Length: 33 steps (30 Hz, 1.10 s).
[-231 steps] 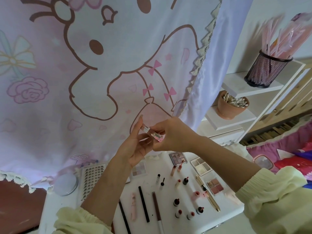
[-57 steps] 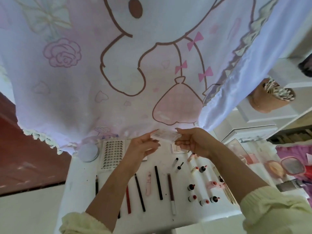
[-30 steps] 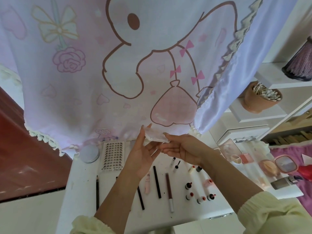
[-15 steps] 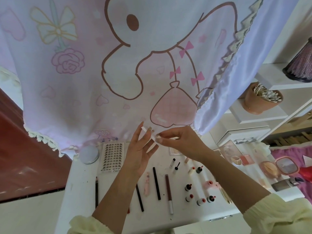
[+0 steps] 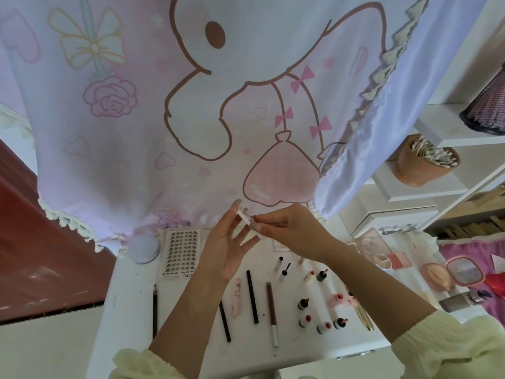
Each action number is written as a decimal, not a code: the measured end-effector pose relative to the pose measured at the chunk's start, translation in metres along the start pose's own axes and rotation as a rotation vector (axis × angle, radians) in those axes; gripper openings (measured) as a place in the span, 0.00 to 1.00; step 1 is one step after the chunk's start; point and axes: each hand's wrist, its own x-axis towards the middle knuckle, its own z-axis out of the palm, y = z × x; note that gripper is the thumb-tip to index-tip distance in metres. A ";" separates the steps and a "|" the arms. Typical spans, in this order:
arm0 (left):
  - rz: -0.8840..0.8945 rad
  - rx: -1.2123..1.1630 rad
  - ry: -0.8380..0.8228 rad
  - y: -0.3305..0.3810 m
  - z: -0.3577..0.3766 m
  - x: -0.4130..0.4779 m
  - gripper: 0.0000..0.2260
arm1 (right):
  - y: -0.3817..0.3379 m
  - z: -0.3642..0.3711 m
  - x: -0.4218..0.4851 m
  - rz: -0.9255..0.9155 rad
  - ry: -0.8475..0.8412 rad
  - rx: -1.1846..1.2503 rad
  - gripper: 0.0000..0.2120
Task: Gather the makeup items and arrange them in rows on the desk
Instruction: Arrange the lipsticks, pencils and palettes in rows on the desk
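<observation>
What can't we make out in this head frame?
All head view:
Clear item: tiny, partly covered by fingers of the right hand; type unclear.
Palette: mostly behind right wrist.
Mesh cup: cut off by right edge.
Lash card print: too small to read.
Black pencil: top under left forearm.

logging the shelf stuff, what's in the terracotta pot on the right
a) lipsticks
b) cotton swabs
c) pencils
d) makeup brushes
b: white-tipped cotton swabs stick out of the top of the terracotta pot, which stands on the white shelf.
</observation>
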 end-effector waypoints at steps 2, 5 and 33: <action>0.007 0.001 -0.016 0.001 0.001 -0.001 0.18 | 0.000 -0.001 0.001 -0.006 0.001 -0.011 0.07; 0.009 0.017 -0.015 0.001 0.002 -0.003 0.18 | -0.001 0.001 0.003 -0.008 0.002 -0.033 0.06; 0.121 -0.054 0.168 -0.005 -0.003 0.005 0.10 | 0.004 0.013 0.004 -0.087 0.022 -0.131 0.12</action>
